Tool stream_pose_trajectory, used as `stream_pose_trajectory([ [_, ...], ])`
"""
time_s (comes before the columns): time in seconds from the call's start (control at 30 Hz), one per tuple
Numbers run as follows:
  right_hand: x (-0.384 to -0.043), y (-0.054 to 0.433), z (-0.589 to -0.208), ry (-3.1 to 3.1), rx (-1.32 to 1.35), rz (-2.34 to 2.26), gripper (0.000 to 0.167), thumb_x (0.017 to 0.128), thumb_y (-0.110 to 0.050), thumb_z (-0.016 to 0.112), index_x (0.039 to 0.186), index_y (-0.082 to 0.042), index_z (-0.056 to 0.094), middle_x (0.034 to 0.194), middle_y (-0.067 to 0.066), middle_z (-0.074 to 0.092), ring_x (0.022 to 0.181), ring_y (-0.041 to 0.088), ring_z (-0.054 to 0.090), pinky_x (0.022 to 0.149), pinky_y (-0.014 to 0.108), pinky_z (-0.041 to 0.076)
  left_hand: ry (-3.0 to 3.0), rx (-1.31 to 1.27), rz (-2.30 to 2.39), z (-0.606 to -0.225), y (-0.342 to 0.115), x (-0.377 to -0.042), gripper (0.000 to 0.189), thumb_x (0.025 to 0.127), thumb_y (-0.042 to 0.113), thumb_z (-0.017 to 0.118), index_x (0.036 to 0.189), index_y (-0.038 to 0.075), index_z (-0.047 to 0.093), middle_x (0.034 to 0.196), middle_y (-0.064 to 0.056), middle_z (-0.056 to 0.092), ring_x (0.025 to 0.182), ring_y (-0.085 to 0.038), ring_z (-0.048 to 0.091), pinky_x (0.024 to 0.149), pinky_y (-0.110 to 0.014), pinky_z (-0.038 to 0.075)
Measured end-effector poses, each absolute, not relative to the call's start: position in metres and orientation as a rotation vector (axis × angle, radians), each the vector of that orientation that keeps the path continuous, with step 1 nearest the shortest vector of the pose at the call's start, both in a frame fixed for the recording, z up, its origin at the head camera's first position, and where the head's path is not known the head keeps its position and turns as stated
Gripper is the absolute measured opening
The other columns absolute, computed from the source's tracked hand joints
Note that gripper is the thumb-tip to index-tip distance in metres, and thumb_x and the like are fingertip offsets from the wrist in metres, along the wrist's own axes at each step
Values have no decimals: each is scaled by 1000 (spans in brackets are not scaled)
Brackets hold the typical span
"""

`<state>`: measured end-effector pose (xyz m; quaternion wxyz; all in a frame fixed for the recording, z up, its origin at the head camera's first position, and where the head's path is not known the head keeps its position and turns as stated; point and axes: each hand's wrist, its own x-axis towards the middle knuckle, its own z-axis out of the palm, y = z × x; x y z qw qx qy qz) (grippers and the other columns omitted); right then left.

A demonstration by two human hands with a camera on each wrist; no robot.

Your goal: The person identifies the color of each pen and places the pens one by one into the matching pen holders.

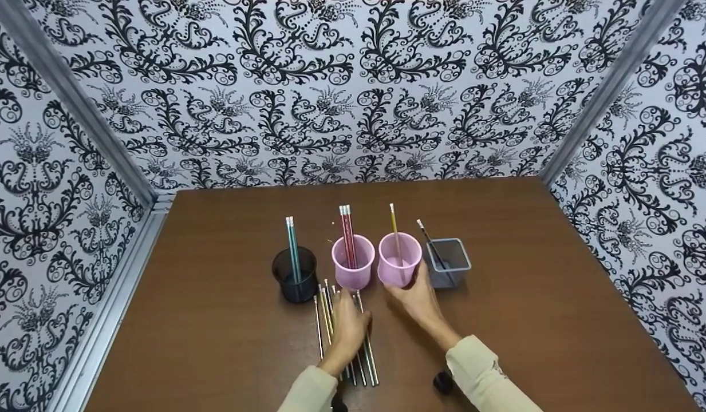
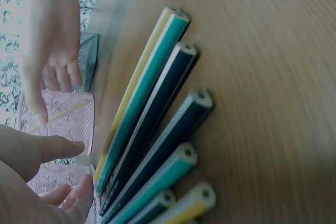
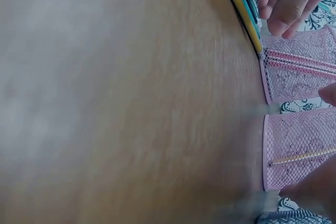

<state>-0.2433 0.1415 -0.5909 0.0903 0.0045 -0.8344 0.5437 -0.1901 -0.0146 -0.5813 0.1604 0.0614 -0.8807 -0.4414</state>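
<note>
My right hand (image 1: 418, 300) grips the right-hand pink mesh cup (image 1: 396, 278), with the thumb on its near left side and the fingers round its right side. One yellow pencil (image 1: 393, 220) stands in that cup. My left hand (image 1: 348, 323) hovers over a row of loose pencils (image 2: 173, 114), yellow, green and dark, lying on the table. Thumb and fingers are apart in the left wrist view, with nothing between them. Just beyond that hand stands the other pink mesh cup (image 1: 353, 280), holding red pencils (image 1: 348, 234).
A round black mesh cup (image 1: 298, 293) with green pencils (image 1: 294, 246) stands at the left. On the right is a square grey mesh holder (image 1: 457, 267) with a single dark pencil (image 1: 430, 243). Patterned walls (image 1: 353, 114) enclose the brown table (image 1: 227, 240) behind and at both sides.
</note>
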Motion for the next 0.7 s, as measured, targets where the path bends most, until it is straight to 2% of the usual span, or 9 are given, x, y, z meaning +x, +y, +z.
stream_pose_trajectory([
  [0.13, -251, 137, -593, -2437, 4, 1648, 98, 76, -17, 84, 151, 4, 24, 149, 29, 41, 139, 41, 42, 119, 54, 31, -2530, 136, -1249, -584, -8, -189, 48, 64, -12, 74, 109, -9, 58, 98, -24, 65, 95, -40, 65, 86, -48, 54],
  [0.27, -256, 135, -596, -2447, -37, 1648, 99, 75, -20, 84, 149, 6, 23, 149, 30, 41, 138, 42, 43, 118, 52, 32, -2535, 122, -1160, -586, -4, -189, 45, 63, -13, 72, 106, -10, 59, 91, -21, 64, 86, -38, 66, 79, -46, 56],
  [0.33, -258, 134, -597, -2436, -53, 1649, 98, 74, -20, 84, 148, 7, 24, 148, 31, 41, 136, 43, 44, 117, 53, 33, -2532, 80, -1082, -586, -2, -189, 40, 65, -14, 72, 103, -9, 59, 89, -20, 64, 85, -37, 67, 78, -44, 56],
  [0.57, -265, 131, -602, -2367, -112, 1663, 92, 72, -12, 84, 142, 9, 29, 140, 32, 49, 131, 44, 49, 114, 53, 36, -2590, 1, -734, -589, 5, -191, 20, 76, -16, 55, 94, -9, 62, 84, -19, 63, 80, -33, 66, 72, -41, 57],
  [0.7, -267, 128, -606, -2333, -100, 1684, 91, 71, -9, 84, 142, 8, 32, 139, 31, 51, 130, 43, 50, 114, 52, 37, -2622, 21, -656, -589, 8, -192, 19, 77, -16, 55, 92, -7, 62, 82, -19, 63, 76, -33, 66, 69, -40, 57],
])
